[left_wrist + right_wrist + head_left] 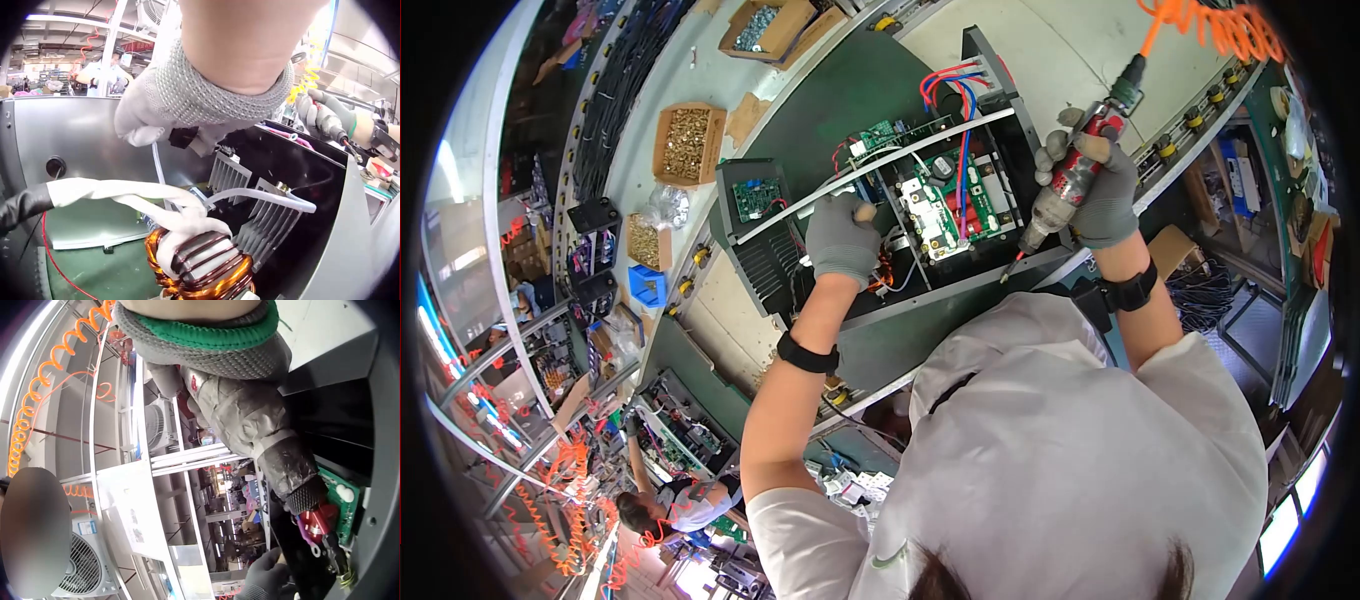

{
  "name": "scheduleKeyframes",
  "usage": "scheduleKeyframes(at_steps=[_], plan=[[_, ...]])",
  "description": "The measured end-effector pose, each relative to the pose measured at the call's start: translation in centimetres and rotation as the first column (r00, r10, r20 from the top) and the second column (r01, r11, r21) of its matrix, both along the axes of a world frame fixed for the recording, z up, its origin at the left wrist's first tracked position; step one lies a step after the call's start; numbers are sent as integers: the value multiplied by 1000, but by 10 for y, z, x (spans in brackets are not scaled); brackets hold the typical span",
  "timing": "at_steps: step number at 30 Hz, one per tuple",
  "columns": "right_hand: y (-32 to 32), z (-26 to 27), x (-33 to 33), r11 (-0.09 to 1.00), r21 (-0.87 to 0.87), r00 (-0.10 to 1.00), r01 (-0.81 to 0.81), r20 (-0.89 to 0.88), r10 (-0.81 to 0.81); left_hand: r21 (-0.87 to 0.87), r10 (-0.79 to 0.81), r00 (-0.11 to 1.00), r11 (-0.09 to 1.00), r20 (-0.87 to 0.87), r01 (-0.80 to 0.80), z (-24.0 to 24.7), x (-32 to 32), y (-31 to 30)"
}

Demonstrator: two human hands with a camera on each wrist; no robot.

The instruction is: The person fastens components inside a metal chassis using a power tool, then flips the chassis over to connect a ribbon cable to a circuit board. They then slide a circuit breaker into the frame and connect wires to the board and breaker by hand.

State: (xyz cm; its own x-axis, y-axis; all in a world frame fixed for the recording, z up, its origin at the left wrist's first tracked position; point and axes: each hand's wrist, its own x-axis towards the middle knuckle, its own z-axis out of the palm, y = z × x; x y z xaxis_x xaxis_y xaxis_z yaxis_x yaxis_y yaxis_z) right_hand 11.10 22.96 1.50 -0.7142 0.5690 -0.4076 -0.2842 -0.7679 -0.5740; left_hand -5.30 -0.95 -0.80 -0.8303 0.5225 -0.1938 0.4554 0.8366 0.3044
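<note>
My right hand (1108,195), in a grey glove, grips a red-and-silver pneumatic screwdriver (1072,185) by its body. Its bit points down beside the near edge of an open metal chassis (880,312). The gloved left hand (843,238) reaches into the chassis beside a metal crossbar (780,218), fingers bent. A small dark piece (183,136) shows at those fingers in the left wrist view; I cannot tell whether they hold it. Below that hand is a copper-wound coil (200,262) with white-sleeved leads. A green circuit board (945,210) with red and blue wires (968,130) sits right of the left hand.
Boxes of brass-coloured fasteners (687,145) and silver screws (758,28) stand at the left, near a blue bin (647,286). An orange coiled hose (1215,28) hangs at the upper right. Another person (685,505) works at the lower left.
</note>
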Motion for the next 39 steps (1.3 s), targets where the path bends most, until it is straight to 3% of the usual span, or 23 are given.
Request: scheduleKeyframes(at_steps=[2,4,5,8,18,20,21,23,24,26,28,29,30,31,33,37,39], plan=[[0,-7,2,998,-7,998,-55,-8,55,36,-3,999,999,-33,5,-5,2,1],[2,-10,2,998,-7,998,-55,-4,55,45,-100,989,993,-111,106,-8,4,-1],[3,-11,2,999,-7,999,-51,-4,51,133,-145,975,977,-168,168,-8,7,-1],[4,-12,1,998,-2,998,-61,-5,61,181,-185,957,957,-224,227,-14,9,-3],[1,-12,0,996,41,997,-83,11,82,161,-232,941,948,-246,276,-15,5,-1],[1,-10,-1,996,38,997,-80,24,79,-153,-239,968,957,72,248,0,0,10],[0,-9,0,996,41,997,-78,28,77,-149,-241,968,957,74,250,7,-4,16],[0,-9,-1,996,29,997,-83,7,83,-324,-183,891,885,416,334,18,-14,25],[1,-9,-1,996,30,997,-82,9,82,-322,-184,890,886,417,335,12,-21,21],[0,-9,0,996,32,996,-84,0,84,-94,-265,729,907,631,411,-1,-37,9],[0,-7,-1,996,33,996,-83,17,82,-54,-263,718,921,644,385,-2,-40,4],[0,-5,-2,996,36,996,-82,32,81,-29,-77,707,990,703,136,-6,-39,-1],[0,-6,-2,996,35,996,-83,31,82,-25,99,644,992,759,-123,-8,-38,-3],[0,-6,-2,996,41,996,-80,31,79,-26,100,644,992,758,-123,-9,-37,-4],[-1,-5,-2,996,47,997,-78,33,76,45,179,584,936,792,-348,-12,-33,-4],[-1,-5,-2,996,54,996,-77,42,75,129,135,570,908,810,-398,-15,-25,-5],[-1,-5,-2,995,52,996,-82,38,80,111,-54,847,994,528,-6,-10,-15,1]])
